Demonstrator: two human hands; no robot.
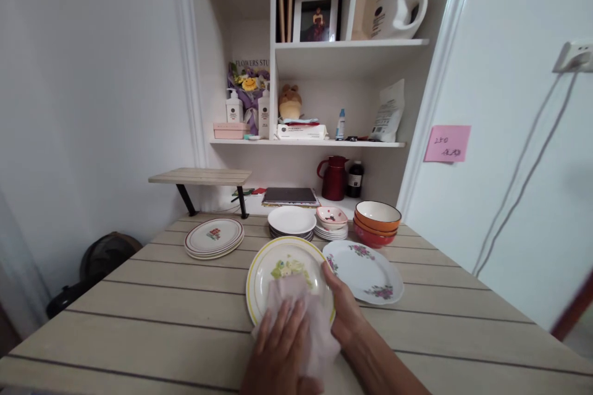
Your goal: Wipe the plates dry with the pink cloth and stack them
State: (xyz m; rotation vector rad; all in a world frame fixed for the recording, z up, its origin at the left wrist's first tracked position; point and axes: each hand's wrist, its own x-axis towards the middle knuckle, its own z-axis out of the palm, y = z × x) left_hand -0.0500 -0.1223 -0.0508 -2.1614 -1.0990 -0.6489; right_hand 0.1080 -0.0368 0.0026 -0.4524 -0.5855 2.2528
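Observation:
My right hand grips the right rim of a cream plate with a yellow edge, thumb on its face and the other fingers mostly hidden behind. The plate is tilted towards me and has a faded green picture in its middle. My left hand presses a thin pale pink cloth against the plate's lower face, with its fingers pointing away from me. Part of the cloth hangs over the plate's near edge. Just beyond my right hand lies a white flowered platter on the table.
On the slatted table stand red-rimmed plates at left, a stack topped by a white plate, small dishes and orange and red bowls. A small raised shelf, a laptop and a red jug are behind.

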